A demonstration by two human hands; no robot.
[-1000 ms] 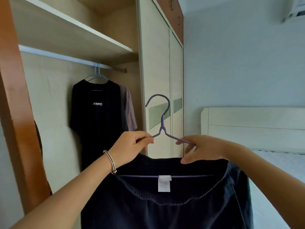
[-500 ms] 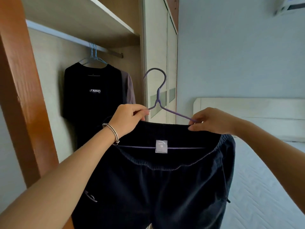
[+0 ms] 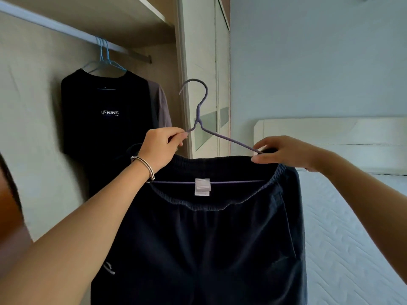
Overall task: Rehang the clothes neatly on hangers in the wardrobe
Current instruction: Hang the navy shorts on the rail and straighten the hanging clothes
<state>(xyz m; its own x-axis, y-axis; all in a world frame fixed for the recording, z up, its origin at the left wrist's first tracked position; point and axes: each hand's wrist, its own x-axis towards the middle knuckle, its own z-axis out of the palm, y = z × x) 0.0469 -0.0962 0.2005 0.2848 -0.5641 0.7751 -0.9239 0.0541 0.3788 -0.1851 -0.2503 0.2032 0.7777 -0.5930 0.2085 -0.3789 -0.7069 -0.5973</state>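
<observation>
Dark navy shorts (image 3: pixel 211 238) with a white label hang on a purple hanger (image 3: pixel 201 111), the waistband stretched over its two arms. My left hand (image 3: pixel 161 146), with a metal bangle at the wrist, pinches the hanger's left arm near the neck. My right hand (image 3: pixel 279 150) pinches the right arm's end together with the waistband. The hook points up and left, clear of the wardrobe rail (image 3: pixel 66 29).
A black T-shirt (image 3: pixel 105 119) and a grey-purple one (image 3: pixel 161 106) hang on blue hangers (image 3: pixel 103 60) from the rail, under a shelf (image 3: pixel 141 20). A cream wardrobe door (image 3: pixel 202 62) stands behind the hook. A white bed (image 3: pixel 352 227) with headboard lies to the right.
The hanger with the shorts has shifted towards the open wardrobe, and my view has turned left and closer. Both hands keep their hold.
</observation>
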